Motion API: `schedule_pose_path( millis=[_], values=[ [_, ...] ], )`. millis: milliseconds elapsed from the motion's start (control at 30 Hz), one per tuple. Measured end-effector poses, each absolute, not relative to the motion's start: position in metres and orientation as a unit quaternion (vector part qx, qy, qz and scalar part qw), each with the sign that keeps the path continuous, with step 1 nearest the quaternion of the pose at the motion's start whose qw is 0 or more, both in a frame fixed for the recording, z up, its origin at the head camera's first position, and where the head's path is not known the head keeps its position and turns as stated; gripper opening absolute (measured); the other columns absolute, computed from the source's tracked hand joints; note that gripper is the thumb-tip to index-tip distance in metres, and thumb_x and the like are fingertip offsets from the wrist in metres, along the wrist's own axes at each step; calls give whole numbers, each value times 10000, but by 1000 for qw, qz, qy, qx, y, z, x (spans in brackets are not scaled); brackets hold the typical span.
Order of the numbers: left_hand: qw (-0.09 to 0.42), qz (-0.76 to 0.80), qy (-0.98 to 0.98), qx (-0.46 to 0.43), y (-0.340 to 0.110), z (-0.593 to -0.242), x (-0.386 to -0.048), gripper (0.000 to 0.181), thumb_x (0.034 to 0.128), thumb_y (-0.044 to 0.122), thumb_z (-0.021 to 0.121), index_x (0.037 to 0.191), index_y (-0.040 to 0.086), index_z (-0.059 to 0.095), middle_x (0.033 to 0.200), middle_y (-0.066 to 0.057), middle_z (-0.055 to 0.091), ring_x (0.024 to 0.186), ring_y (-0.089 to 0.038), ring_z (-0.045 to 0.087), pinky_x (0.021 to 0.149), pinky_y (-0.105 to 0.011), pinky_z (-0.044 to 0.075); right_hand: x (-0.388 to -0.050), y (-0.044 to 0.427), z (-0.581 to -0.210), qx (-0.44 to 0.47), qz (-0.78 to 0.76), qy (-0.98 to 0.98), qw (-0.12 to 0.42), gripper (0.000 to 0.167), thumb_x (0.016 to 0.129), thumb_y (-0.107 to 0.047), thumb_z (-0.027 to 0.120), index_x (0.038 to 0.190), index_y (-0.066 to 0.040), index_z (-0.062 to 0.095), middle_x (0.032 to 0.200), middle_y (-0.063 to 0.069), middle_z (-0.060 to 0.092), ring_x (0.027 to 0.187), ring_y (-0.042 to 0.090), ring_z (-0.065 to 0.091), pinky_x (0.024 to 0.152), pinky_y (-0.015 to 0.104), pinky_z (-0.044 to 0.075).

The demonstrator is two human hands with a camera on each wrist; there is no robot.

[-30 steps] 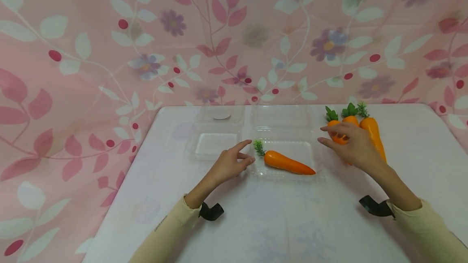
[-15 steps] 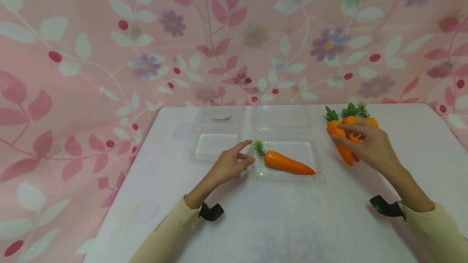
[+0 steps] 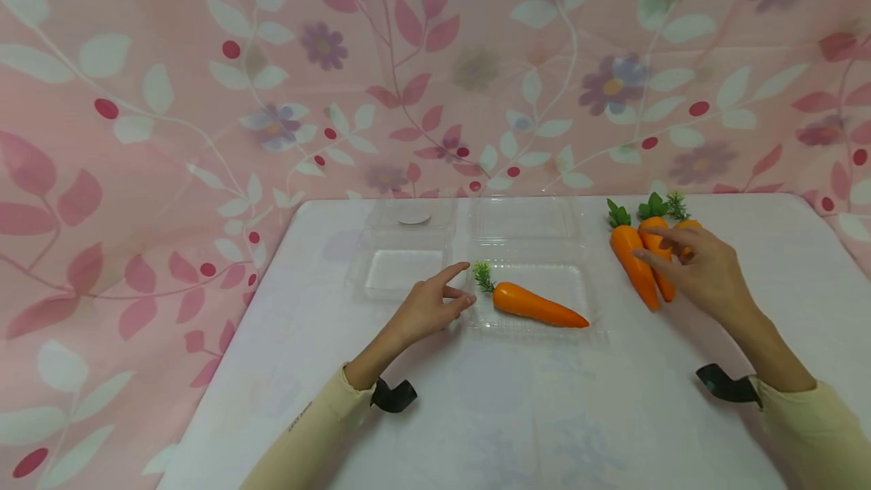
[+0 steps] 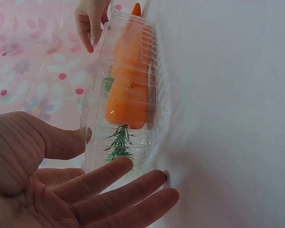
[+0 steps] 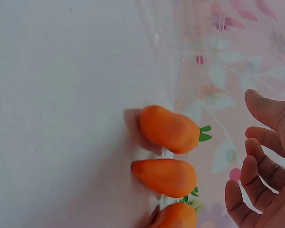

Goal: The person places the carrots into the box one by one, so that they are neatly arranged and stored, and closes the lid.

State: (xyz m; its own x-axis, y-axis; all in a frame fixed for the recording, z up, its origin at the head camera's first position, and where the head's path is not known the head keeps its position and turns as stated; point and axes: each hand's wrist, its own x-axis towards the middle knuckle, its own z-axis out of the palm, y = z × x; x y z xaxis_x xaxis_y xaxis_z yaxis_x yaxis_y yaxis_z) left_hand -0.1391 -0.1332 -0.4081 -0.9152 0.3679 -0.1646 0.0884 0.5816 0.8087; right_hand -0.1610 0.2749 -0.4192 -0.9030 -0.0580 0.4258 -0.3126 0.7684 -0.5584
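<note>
An orange carrot with a leafy green top (image 3: 540, 305) lies in a clear lidded box (image 3: 531, 330). My left hand (image 3: 427, 310) is at the box's left edge, fingers spread; in the left wrist view its thumb (image 4: 66, 143) meets the box rim. Over a group of three carrots to the right hovers my right hand (image 3: 711, 274), thumb and fingers apart, holding nothing. The left carrot (image 3: 634, 267) and middle carrot (image 3: 663, 282) show well; the hand partly hides the right one (image 3: 689, 224). In the right wrist view, the hand (image 5: 270, 171) is apart from the carrots.
Left of the carrot's box stands a second clear box (image 3: 404, 269) with its lid laid back and nothing inside. Both boxes and the carrots are on a white-covered table (image 3: 503, 422). A pink floral cloth (image 3: 422, 74) hangs behind it.
My right hand has moved to the right over the carrot group, uncovering the left and middle carrots and covering more of the right one. My left hand has stayed put.
</note>
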Motion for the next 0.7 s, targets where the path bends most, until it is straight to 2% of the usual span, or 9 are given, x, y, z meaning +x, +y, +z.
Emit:
schedule_pose_path(
  millis=[167, 400, 633, 700],
  values=[
    [160, 437, 876, 128, -133, -408, -139, 611, 972, 239, 649, 1518, 158, 387, 1097, -67, 723, 784, -224, 701, 572, -341, 561, -163, 284, -421, 77, 324, -927, 174, 421, 802, -191, 844, 1155, -15, 696, 865, 116, 563, 783, 250, 461, 593, 104, 342],
    [158, 439, 875, 132, -133, -409, -139, 613, 972, 252, 648, 1518, 158, 387, 1102, -75, 721, 789, -223, 703, 561, -313, 553, -166, 296, -424, 48, 318, -936, 145, 500, 853, -285, 796, 1235, 7, 659, 973, 176, 605, 873, 314, 518, 656, 181, 373],
    [158, 435, 877, 131, -134, -409, -139, 613, 974, 256, 645, 1520, 161, 384, 1111, -84, 717, 792, -223, 706, 567, -311, 553, -168, 304, -430, 33, 322, -936, 140, 509, 857, -303, 791, 1252, -12, 654, 963, 161, 591, 891, 322, 515, 638, 104, 334],
    [159, 435, 877, 130, -134, -409, -139, 613, 974, 258, 645, 1520, 162, 384, 1114, -87, 717, 794, -222, 706, 567, -311, 553, -169, 306, -432, 30, 322, -936, 139, 499, 862, -311, 785, 1248, -20, 657, 955, 161, 593, 890, 318, 516, 640, 121, 340]
  ],
)
